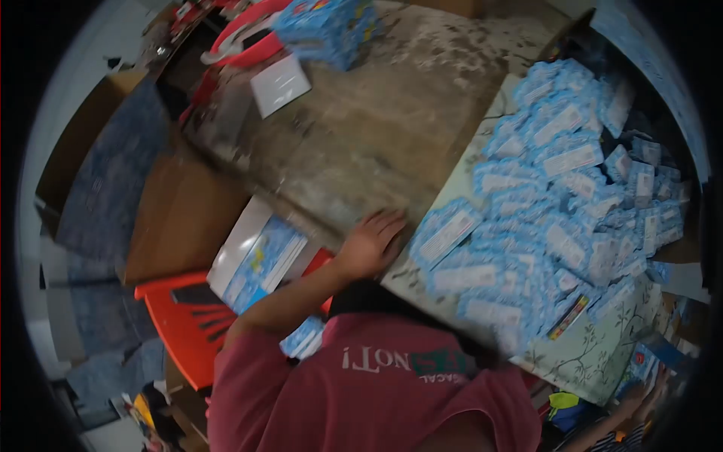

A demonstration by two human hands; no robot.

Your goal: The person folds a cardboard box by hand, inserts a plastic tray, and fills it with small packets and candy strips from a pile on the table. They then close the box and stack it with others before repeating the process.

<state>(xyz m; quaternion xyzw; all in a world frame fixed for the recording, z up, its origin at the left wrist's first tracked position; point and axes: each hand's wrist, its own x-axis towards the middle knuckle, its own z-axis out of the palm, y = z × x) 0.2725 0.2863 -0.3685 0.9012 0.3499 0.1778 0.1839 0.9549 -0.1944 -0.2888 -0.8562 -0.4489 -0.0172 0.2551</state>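
My left hand (373, 242) lies palm down on the near edge of a worn brown tabletop (369, 143), its fingers stretched out and nothing in them. Just to its right, many blue-and-white printed packets (520, 211) are spread in overlapping heaps on a table with a pale leaf-patterned cover (595, 361). The nearest packet (448, 235) is a short way from my fingertips. Among the heap's lower edge shows a narrow multicoloured strip (568, 316). My right hand is out of sight; only its maroon sleeve shows.
An orange-red plastic chair (177, 320) stands at left, with a blue-and-white printed carton (260, 256) over it. Behind are a brown cardboard box (181, 215), a white square (280, 84), a blue package (327, 30) and a pink basin (241, 38). Another person's arm (629, 410) is at lower right.
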